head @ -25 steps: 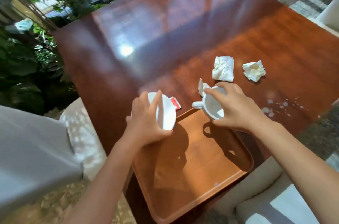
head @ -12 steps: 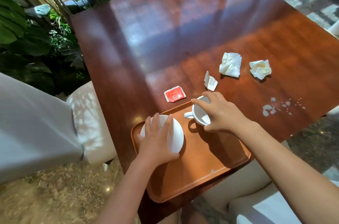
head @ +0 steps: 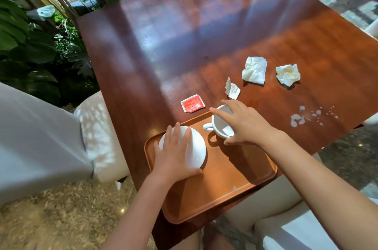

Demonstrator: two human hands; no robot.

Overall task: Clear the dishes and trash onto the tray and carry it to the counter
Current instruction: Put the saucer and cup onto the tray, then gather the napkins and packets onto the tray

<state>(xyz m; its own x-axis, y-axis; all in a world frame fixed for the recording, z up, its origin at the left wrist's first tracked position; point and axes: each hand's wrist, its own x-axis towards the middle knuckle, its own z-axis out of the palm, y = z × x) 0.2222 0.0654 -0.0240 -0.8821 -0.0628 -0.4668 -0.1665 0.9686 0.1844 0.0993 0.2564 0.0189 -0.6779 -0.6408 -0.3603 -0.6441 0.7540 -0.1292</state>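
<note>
A brown tray [head: 225, 194] lies on the near corner of the wooden table [head: 184, 34]. My left hand [head: 174, 155] grips a white saucer [head: 197, 147] resting on the tray's left part. My right hand [head: 243, 125] holds a white cup [head: 219, 127] by its rim at the tray's far edge, handle pointing left. Beyond the tray lie a red sachet [head: 192, 103], a torn white sachet [head: 232, 89], a crumpled napkin [head: 254, 69] and another crumpled napkin [head: 288, 74].
White spilled flecks [head: 298, 119] dot the table right of the cup. A grey-covered chair [head: 41, 137] stands at the left, a white seat [head: 286, 219] below the tray. Plants [head: 30, 41] fill the far left.
Both hands came down toward the tray: the saucer went from tilted in the air to lying on the tray, and the cup lowered onto the tray's far edge.
</note>
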